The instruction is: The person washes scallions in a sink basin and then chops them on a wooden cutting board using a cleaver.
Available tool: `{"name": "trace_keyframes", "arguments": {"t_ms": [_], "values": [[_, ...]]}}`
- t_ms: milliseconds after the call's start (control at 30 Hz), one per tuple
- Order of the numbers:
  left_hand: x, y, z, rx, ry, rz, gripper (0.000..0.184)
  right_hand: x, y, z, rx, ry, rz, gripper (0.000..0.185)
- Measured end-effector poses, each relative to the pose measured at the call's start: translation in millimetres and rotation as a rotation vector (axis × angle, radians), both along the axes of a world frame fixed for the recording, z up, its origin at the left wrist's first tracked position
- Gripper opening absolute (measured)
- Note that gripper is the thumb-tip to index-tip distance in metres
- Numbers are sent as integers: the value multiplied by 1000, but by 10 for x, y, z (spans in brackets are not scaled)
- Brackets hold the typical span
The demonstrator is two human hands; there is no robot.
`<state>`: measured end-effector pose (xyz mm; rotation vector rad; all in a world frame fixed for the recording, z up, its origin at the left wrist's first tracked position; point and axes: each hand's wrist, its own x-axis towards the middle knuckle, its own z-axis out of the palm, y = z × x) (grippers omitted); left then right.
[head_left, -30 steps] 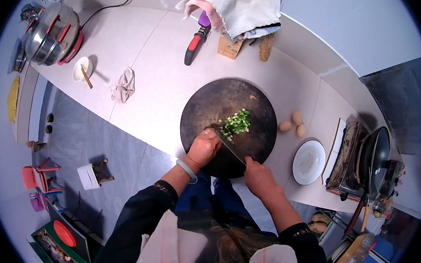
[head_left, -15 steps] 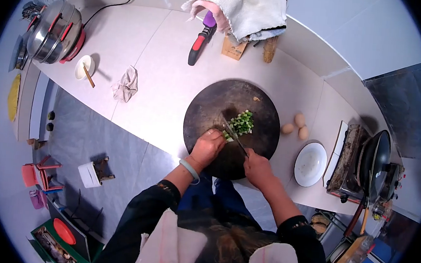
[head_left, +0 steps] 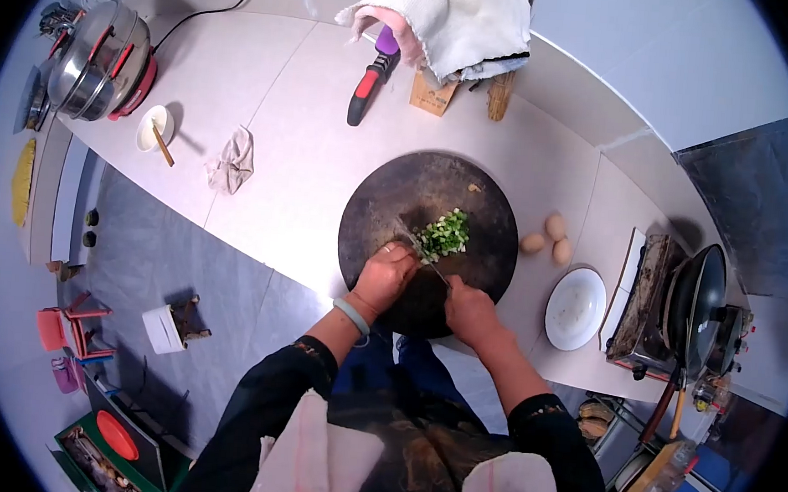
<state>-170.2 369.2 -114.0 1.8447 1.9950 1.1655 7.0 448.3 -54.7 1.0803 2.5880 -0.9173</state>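
Note:
My right hand (head_left: 470, 313) is closed round the handle of a knife (head_left: 434, 269), whose blade slants up and left over a round dark chopping board (head_left: 386, 183). My left hand (head_left: 384, 278) presses on the board just left of the blade, fingers curled together. Spring onion pieces show at those fingertips; the rest of what they hold is hidden under the hand. A small heap of chopped spring onion (head_left: 445, 235), green and white, lies on the board right of the blade. A pale tan scrap (head_left: 475, 189) rests near the board's far edge.
Right of the board are three eggs (head_left: 555, 225), a white plate (head_left: 576, 309) and a stove with a black wok (head_left: 707, 295). To the left lie a crumpled cloth (head_left: 232, 162), a small bowl (head_left: 154, 129) and a steel steamer pot (head_left: 96, 61). Towels (head_left: 455, 22) hang at the back.
The knife and my right hand have shifted left, closer to my left hand. The chopped heap now sits slightly further left and looks more spread. The whole view has shifted a little.

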Motion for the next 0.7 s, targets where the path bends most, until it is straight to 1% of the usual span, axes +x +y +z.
{"name": "trace_keyframes", "arguments": {"t_ms": [67, 167, 267, 367, 467, 600, 667, 700], "values": [[9, 1, -14, 20, -8, -6, 6, 42, 24, -42, -9, 66, -54, 29], [-14, -28, -21, 17, -6, -15, 7, 103, -3, 114, 4, 95, -43, 28], [-3, -9, 1, 22, -9, -16, 8, 189, -46, 283, -3, 35, 62, 23], [-2, -13, 13, 8, -18, -5, 7, 180, -59, 354, -36, -75, 68, 17], [2, -27, 9, -14, -26, -4, 7, 5, -37, 188, -10, -81, 69, 13], [-19, -23, 23, 7, -13, -9, 8, -149, -17, -7, 3, -7, 42, 17], [-11, -20, -24, 5, -22, -25, 11, -120, 21, -53, -6, 20, 20, 19], [-25, -32, -69, 4, -26, -29, 12, -83, 32, -140, -46, 17, -37, 24]]}}
